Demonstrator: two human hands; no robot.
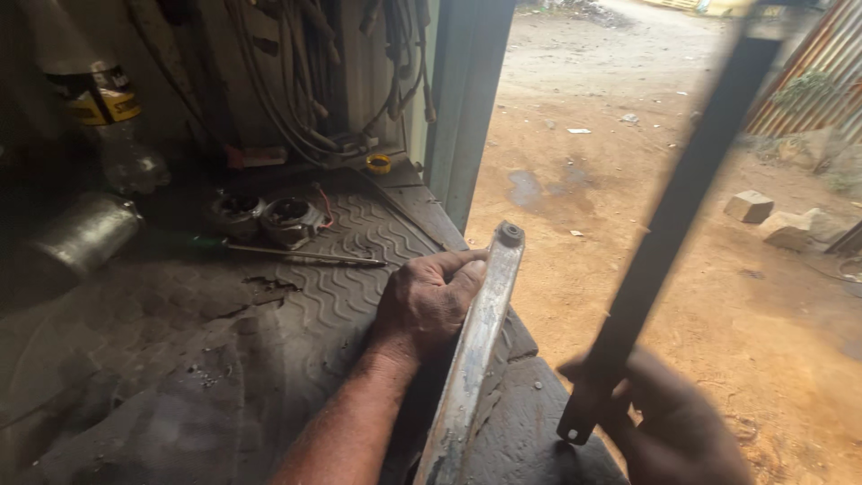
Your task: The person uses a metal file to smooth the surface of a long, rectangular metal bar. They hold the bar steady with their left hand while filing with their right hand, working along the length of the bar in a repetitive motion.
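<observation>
My left hand (426,305) grips a long worn metal arm (476,350) with a round bushing at its far end; the arm rests on the edge of a dark rubber-matted bench (269,341). My right hand (673,422), at the lower right, holds a long flat dark metal bar (673,216) that slants up toward the top right and looks blurred.
On the bench lie a screwdriver (296,253), two round metal parts (265,217), a shiny metal cylinder (76,238) and a plastic bottle (108,117). Cables (305,81) hang behind, and a roll of yellow tape (379,163) sits near them. Outside is bare dirt ground (584,224) with stones (772,220).
</observation>
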